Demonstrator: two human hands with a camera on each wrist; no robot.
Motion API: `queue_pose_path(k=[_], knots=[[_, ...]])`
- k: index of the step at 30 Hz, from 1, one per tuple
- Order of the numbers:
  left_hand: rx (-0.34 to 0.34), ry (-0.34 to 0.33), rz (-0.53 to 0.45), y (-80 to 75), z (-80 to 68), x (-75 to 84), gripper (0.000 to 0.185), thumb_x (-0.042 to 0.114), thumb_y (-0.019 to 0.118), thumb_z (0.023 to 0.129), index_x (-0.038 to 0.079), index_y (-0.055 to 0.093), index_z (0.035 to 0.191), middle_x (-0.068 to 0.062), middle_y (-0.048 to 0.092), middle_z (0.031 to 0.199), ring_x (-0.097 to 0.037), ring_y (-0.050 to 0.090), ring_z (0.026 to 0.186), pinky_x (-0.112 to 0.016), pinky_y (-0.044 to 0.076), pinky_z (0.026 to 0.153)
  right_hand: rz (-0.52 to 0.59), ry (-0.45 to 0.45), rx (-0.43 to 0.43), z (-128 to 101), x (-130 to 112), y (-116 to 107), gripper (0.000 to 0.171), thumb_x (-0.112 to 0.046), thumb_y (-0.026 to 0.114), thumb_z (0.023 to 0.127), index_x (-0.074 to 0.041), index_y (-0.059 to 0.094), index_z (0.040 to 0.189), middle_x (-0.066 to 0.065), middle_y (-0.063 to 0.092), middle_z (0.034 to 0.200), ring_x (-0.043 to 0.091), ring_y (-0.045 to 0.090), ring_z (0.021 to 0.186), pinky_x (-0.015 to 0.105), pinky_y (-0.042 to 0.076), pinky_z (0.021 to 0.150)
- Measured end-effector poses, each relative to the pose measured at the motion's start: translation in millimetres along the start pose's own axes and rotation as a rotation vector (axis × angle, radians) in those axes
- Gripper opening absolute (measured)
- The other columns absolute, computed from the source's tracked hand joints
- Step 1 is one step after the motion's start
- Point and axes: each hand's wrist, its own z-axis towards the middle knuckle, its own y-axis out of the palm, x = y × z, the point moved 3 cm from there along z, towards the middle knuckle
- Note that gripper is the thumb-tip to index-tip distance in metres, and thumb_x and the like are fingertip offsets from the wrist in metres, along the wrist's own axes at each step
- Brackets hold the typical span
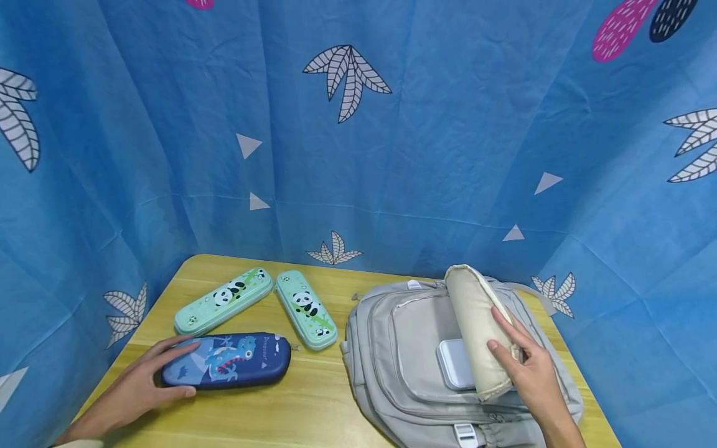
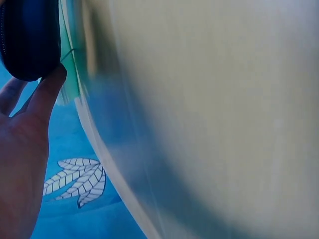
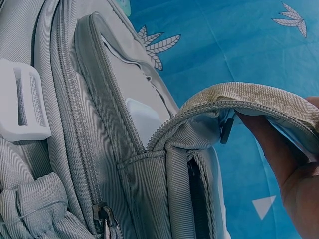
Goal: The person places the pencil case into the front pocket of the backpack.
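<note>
A dark blue pencil case point(image 1: 241, 361) with a dinosaur print lies at the table's left front. My left hand point(image 1: 148, 386) grips its left end, fingers over the top and thumb along the near side; in the left wrist view the case point(image 2: 31, 40) shows only partly. On the right lies a grey backpack point(image 1: 378, 348), its front pocket unzipped. My right hand point(image 1: 529, 370) holds the pocket's cream-lined flap point(image 1: 476, 323) folded back, thumb on the lining. Inside the open pocket sits a pale, rounded rectangular case point(image 1: 458, 364), partly hidden by the flap.
Two mint-green panda pencil cases point(image 1: 224, 302) lie behind the blue one, the right-hand case point(image 1: 306, 309) slanting toward the backpack. The yellow wooden table point(image 1: 313, 398) ends against a blue printed curtain point(image 1: 347, 162). A white buckle point(image 1: 466, 435) is at the backpack's near side.
</note>
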Motion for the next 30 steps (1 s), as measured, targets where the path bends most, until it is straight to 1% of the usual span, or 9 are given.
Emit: queue_pose_path(k=[2, 6, 9, 13, 18, 21, 26, 28, 30], knots=[[0.011, -0.001, -0.011, -2.1, -1.9, -1.2, 0.083, 0.047, 0.092, 0.087, 0.020, 0.058, 0.158, -0.021, 0.040, 0.165, -0.054, 0.044, 0.140, -0.077, 0.042, 0.101, 0.006, 0.000, 0.001, 0.2, 0.6, 0.1, 0.061, -0.026, 0.069, 0.110, -0.023, 0.047, 0.166, 0.011, 0.026, 0.181, 0.005, 0.022, 0.164, -0.002, 0.035, 0.106], [0.018, -0.011, -0.026, -5.6, -4.9, -3.1, 0.083, 0.046, 0.092, 0.087, 0.020, 0.059, 0.158, -0.021, 0.040, 0.165, -0.053, 0.043, 0.139, -0.076, 0.040, 0.102, 0.010, -0.012, 0.006, 0.7, 2.2, 0.1, 0.061, -0.023, 0.069, 0.109, -0.021, 0.048, 0.166, 0.010, 0.028, 0.180, -0.009, 0.024, 0.157, -0.002, 0.036, 0.106], [0.020, -0.013, -0.038, -7.1, -6.0, -2.2, 0.082, 0.045, 0.092, 0.087, 0.019, 0.059, 0.157, -0.021, 0.040, 0.165, -0.053, 0.043, 0.140, -0.075, 0.040, 0.102, 0.012, -0.016, 0.009, 0.8, 2.7, -0.2, 0.060, -0.023, 0.069, 0.109, -0.021, 0.048, 0.166, 0.009, 0.029, 0.180, -0.015, 0.025, 0.151, -0.002, 0.037, 0.106], [0.020, -0.022, -0.041, -8.2, -5.9, 1.9, 0.081, 0.045, 0.091, 0.089, 0.018, 0.059, 0.158, -0.022, 0.040, 0.165, -0.055, 0.042, 0.141, -0.076, 0.040, 0.103, 0.011, -0.013, 0.008, 0.3, 2.2, -0.1, 0.060, -0.023, 0.069, 0.109, -0.021, 0.048, 0.166, 0.010, 0.028, 0.180, -0.014, 0.025, 0.152, -0.001, 0.037, 0.105], [0.012, -0.043, -0.025, -9.4, -4.2, 8.4, 0.081, 0.048, 0.089, 0.090, 0.019, 0.058, 0.158, -0.022, 0.042, 0.165, -0.056, 0.042, 0.141, -0.079, 0.040, 0.103, 0.012, -0.012, 0.002, -0.2, 0.9, 0.6, 0.060, -0.025, 0.069, 0.110, -0.022, 0.048, 0.166, 0.011, 0.028, 0.180, -0.011, 0.026, 0.153, -0.001, 0.037, 0.105], [0.009, -0.047, -0.027, -10.0, -3.8, 13.0, 0.080, 0.048, 0.089, 0.090, 0.020, 0.058, 0.159, -0.022, 0.042, 0.165, -0.057, 0.042, 0.141, -0.080, 0.040, 0.102, 0.005, -0.017, 0.005, -0.3, 0.2, 0.8, 0.060, -0.025, 0.069, 0.110, -0.022, 0.048, 0.166, 0.012, 0.028, 0.180, -0.013, 0.026, 0.152, -0.001, 0.037, 0.105], [0.015, -0.032, -0.048, -7.6, -1.5, 22.2, 0.079, 0.048, 0.089, 0.090, 0.021, 0.059, 0.158, -0.020, 0.042, 0.166, -0.057, 0.041, 0.143, -0.080, 0.040, 0.103, 0.003, -0.027, 0.014, 0.2, 1.6, 0.7, 0.060, -0.024, 0.069, 0.109, -0.021, 0.048, 0.166, 0.013, 0.029, 0.180, -0.017, 0.026, 0.148, -0.002, 0.037, 0.105], [0.018, -0.031, -0.060, -5.0, 0.0, 25.9, 0.079, 0.048, 0.089, 0.090, 0.021, 0.059, 0.158, -0.020, 0.042, 0.166, -0.057, 0.041, 0.144, -0.080, 0.040, 0.103, 0.008, -0.029, 0.014, 0.6, 2.1, 0.8, 0.060, -0.023, 0.069, 0.109, -0.021, 0.048, 0.165, 0.012, 0.030, 0.180, -0.016, 0.027, 0.150, -0.002, 0.038, 0.105], [0.021, -0.033, -0.070, -2.0, 1.7, 29.5, 0.079, 0.049, 0.089, 0.089, 0.021, 0.060, 0.158, -0.019, 0.042, 0.166, -0.057, 0.041, 0.145, -0.079, 0.041, 0.104, 0.009, -0.027, 0.012, 0.8, 2.1, 0.9, 0.060, -0.023, 0.070, 0.109, -0.020, 0.048, 0.165, 0.012, 0.029, 0.180, -0.010, 0.026, 0.154, -0.002, 0.038, 0.105]])
